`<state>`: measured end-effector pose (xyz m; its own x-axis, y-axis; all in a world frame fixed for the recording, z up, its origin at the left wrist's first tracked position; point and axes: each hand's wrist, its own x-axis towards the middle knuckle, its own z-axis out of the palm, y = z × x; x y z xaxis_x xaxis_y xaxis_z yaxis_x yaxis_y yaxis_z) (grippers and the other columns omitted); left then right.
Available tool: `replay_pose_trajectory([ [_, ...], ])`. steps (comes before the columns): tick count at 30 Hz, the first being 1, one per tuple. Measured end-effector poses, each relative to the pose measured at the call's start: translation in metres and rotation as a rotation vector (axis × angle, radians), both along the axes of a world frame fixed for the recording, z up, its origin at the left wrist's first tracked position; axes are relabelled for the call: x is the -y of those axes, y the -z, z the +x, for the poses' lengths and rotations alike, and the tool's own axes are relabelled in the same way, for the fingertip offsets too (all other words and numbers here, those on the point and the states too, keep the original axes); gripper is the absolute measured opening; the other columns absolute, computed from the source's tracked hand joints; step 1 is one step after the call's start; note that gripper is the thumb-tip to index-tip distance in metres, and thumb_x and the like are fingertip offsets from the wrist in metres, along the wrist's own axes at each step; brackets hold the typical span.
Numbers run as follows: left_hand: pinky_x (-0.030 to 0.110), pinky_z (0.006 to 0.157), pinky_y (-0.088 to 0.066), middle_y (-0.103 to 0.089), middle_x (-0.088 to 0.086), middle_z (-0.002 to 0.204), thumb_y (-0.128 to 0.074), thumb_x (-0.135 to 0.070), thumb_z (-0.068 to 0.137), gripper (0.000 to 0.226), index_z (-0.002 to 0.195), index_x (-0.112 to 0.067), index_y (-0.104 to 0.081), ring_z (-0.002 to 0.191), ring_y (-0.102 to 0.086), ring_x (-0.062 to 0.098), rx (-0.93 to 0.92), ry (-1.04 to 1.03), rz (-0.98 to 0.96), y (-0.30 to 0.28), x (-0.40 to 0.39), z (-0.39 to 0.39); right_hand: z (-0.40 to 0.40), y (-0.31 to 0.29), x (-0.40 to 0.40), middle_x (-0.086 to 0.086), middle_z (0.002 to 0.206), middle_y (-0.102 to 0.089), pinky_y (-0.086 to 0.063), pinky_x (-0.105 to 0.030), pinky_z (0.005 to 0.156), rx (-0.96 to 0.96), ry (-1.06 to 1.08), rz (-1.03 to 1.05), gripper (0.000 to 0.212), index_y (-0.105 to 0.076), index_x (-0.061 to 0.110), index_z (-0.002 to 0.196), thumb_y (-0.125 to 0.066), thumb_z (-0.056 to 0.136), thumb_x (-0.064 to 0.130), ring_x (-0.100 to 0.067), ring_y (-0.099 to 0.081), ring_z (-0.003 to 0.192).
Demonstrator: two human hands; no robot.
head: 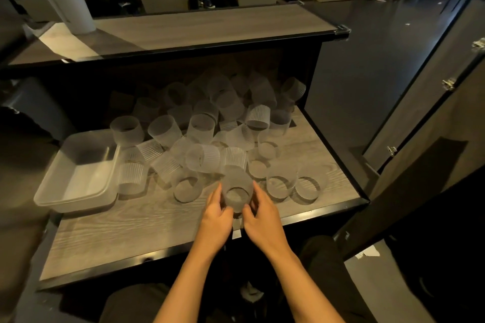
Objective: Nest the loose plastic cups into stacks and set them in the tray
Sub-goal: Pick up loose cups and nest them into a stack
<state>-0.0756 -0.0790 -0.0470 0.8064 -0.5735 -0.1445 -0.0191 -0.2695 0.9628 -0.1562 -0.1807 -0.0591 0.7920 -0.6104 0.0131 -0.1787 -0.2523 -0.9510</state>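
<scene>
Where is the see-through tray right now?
In the head view, the tray sits at the shelf's left edge, touching the loose cups on its right.

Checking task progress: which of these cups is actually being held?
The frosted cup at the shelf's near edge, gripped between left hand and right hand.

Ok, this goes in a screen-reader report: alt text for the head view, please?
Both hands, left hand and right hand, hold a frosted cup over a wooden shelf heaped with loose plastic cups. An empty tray sits at left.
</scene>
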Motion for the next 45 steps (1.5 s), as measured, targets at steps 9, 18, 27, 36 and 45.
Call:
replay_pose_trajectory([
  [9,0.034,0.117,-0.039,-0.058,-0.006,0.143,-0.039,0.016,0.096,0.063,0.146,-0.021,-0.044,0.136,-0.05,0.006,-0.019,0.056,-0.288,-0.024,0.04,-0.022,-0.033,-0.033,0.032,0.015,0.147,-0.05,-0.042,-0.027,0.115,0.153,0.177,-0.073,0.059,-0.043,0.028,0.152,-0.06,0.099,0.008,0.002,-0.044,0.139],
  [18,0.027,0.116,-0.038,-0.054,-0.002,0.145,-0.033,0.023,0.089,0.068,0.147,-0.013,-0.042,0.138,-0.048,0.006,-0.042,0.141,-0.286,-0.02,0.079,-0.029,-0.045,-0.029,0.064,0.014,0.142,-0.054,-0.046,-0.019,0.108,0.136,0.275,-0.038,0.059,-0.045,0.033,0.145,-0.066,0.096,0.007,0.005,-0.051,0.131],
  [27,0.014,0.104,-0.042,-0.056,-0.016,0.136,-0.037,0.018,0.094,0.067,0.137,-0.033,-0.046,0.131,-0.051,-0.004,-0.084,0.13,-0.235,-0.019,0.085,-0.032,-0.043,-0.02,0.074,0.016,0.14,-0.055,-0.047,-0.026,0.109,0.018,0.25,-0.056,0.055,-0.045,0.036,0.145,-0.065,0.097,0.018,0.0,-0.05,0.131],
  [36,0.016,0.102,-0.045,-0.055,-0.012,0.14,-0.051,-0.002,0.098,0.052,0.138,-0.036,-0.049,0.126,-0.053,-0.005,-0.02,0.061,-0.164,-0.008,0.076,-0.028,-0.043,-0.011,0.07,0.002,0.145,-0.055,-0.045,-0.037,0.114,-0.178,0.188,-0.244,0.065,-0.028,0.018,0.161,-0.055,0.102,0.02,-0.012,-0.048,0.135],
  [45,0.042,0.112,-0.045,-0.066,-0.01,0.131,-0.047,-0.004,0.086,0.059,0.139,-0.029,-0.054,0.125,-0.059,0.005,-0.121,0.059,-0.102,0.003,0.065,-0.028,-0.039,-0.004,0.055,0.005,0.15,-0.053,-0.046,-0.034,0.113,-0.172,0.119,-0.153,0.07,-0.026,0.027,0.161,-0.058,0.099,0.024,-0.006,-0.05,0.136],
])
